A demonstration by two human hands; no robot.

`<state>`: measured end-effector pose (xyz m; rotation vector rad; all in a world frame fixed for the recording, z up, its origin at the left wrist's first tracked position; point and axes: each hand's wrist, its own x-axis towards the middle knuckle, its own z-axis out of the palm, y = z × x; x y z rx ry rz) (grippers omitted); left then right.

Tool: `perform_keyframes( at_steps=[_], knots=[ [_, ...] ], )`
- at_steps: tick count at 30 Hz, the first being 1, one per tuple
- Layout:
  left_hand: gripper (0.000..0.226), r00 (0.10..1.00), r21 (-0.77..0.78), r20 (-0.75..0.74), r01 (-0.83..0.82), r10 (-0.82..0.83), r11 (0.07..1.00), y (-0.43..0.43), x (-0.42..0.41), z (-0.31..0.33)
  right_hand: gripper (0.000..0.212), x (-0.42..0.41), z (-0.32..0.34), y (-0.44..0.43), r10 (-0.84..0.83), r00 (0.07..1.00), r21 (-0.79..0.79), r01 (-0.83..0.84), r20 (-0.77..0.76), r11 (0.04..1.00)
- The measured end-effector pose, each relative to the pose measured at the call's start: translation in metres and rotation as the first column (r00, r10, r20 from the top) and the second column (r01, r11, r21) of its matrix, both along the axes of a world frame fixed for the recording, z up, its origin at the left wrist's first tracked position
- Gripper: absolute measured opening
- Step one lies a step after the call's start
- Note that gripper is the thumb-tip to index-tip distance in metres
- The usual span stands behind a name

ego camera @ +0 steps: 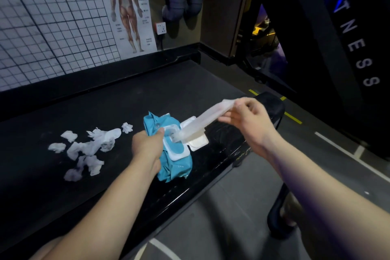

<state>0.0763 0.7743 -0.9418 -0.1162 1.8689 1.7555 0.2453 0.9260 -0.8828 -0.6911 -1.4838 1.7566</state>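
Soft teal plastic wipes pack (168,167) lies on the black deck (63,207), white flip lid (197,141) open. Left hand (147,145) grips the pack's left edge. Right hand (249,120) pinches a thin white wet wipe (202,122), taut from the pack's opening. Judged light, limp and easily torn; hold it near the end. Crumpled white wipes (88,148) lie left of the pack.

left hand (147,145) grips teal wipe pack (171,154); right hand (249,116) pinches wipe (202,122) stretched from its opening.
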Motion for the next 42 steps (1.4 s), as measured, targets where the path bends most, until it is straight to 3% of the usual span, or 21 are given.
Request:
perform_keyframes(
  at_steps=[4,6,7,8,10,12,14,16,19,21,23,25,27,29,30,34,37,42],
  knots=[
    [0.004,0.992,-0.003,-0.044,-0.117,0.117,0.993,-0.008,-0.014,0.002,0.028,0.001,0.010,0.022,-0.285,0.957,-0.017,0.284,-0.052,0.959],
    [0.013,0.983,0.035,-0.018,-0.180,0.180,0.983,-0.012,-0.023,0.006,0.025,0.004,0.009,0.030,-0.483,0.872,0.163,0.466,0.082,0.870],
    [0.017,0.981,0.047,-0.014,-0.193,0.194,0.980,-0.015,-0.028,0.008,0.022,0.004,0.006,0.031,-0.533,0.832,0.295,0.476,0.154,0.829],
    [0.017,0.980,0.060,-0.019,-0.197,0.198,0.979,-0.018,-0.032,0.010,0.018,0.002,0.002,0.030,-0.525,0.822,0.405,0.412,0.221,0.816],
    [0.007,0.984,0.075,-0.027,-0.173,0.175,0.982,-0.024,-0.037,0.015,0.012,-0.004,-0.015,0.026,-0.432,0.822,0.469,0.236,0.371,0.851],
    [0.003,0.989,0.071,-0.022,-0.145,0.147,0.987,-0.030,-0.040,0.019,0.014,-0.011,-0.032,0.025,-0.351,0.793,0.407,0.144,0.498,0.902],
    [0.005,0.992,0.077,-0.010,-0.123,0.125,0.989,-0.036,-0.041,0.023,0.024,-0.019,-0.040,0.024,-0.312,0.787,0.319,0.155,0.532,0.935],
    [0.003,0.993,0.079,0.000,-0.115,0.115,0.990,-0.040,-0.043,0.027,0.037,-0.027,-0.038,0.023,-0.303,0.816,0.300,0.167,0.492,0.939],
    [0.008,0.993,0.084,0.007,-0.117,0.117,0.990,-0.045,-0.047,0.030,0.047,-0.040,-0.023,0.019,-0.215,0.934,0.333,0.113,0.285,0.936],
    [0.013,0.993,0.096,0.004,-0.118,0.118,0.988,-0.045,-0.051,0.031,0.031,-0.047,-0.023,0.010,-0.097,0.976,0.385,0.016,0.194,0.923],
    [0.011,0.993,0.094,0.004,-0.114,0.114,0.989,-0.044,-0.054,0.032,0.013,-0.049,-0.041,0.000,-0.016,0.968,0.503,-0.115,0.249,0.857],
    [0.003,0.994,0.097,0.008,-0.105,0.105,0.990,-0.043,-0.056,0.033,0.006,-0.043,-0.073,-0.004,0.024,0.870,0.650,-0.386,0.492,0.654],
    [0.003,0.995,0.100,0.012,-0.098,0.097,0.990,-0.043,-0.058,0.033,0.010,-0.033,-0.102,-0.005,-0.018,0.677,0.632,-0.676,0.735,0.379],
    [0.003,0.996,0.107,0.010,-0.092,0.091,0.990,-0.043,-0.060,0.032,0.011,-0.020,-0.120,-0.006,-0.059,0.550,0.548,-0.806,0.833,0.224],
    [0.003,0.996,0.110,0.010,-0.086,0.085,0.990,-0.043,-0.060,0.032,0.013,-0.015,-0.124,-0.006,-0.073,0.538,0.542,-0.822,0.840,0.174],
    [0.003,0.997,0.127,0.019,-0.076,0.074,0.989,-0.045,-0.060,0.035,0.021,0.007,-0.119,-0.012,-0.114,0.549,0.561,-0.812,0.828,0.164],
    [0.003,0.998,0.138,0.022,-0.060,0.057,0.989,-0.047,-0.058,0.036,0.045,0.015,-0.112,-0.016,-0.262,0.390,0.437,-0.886,0.883,0.154],
    [0.003,0.998,0.154,0.020,-0.057,0.054,0.986,-0.050,-0.056,0.038,0.048,0.000,-0.093,-0.025,-0.495,0.213,0.417,-0.840,0.842,0.348]
  ],
)
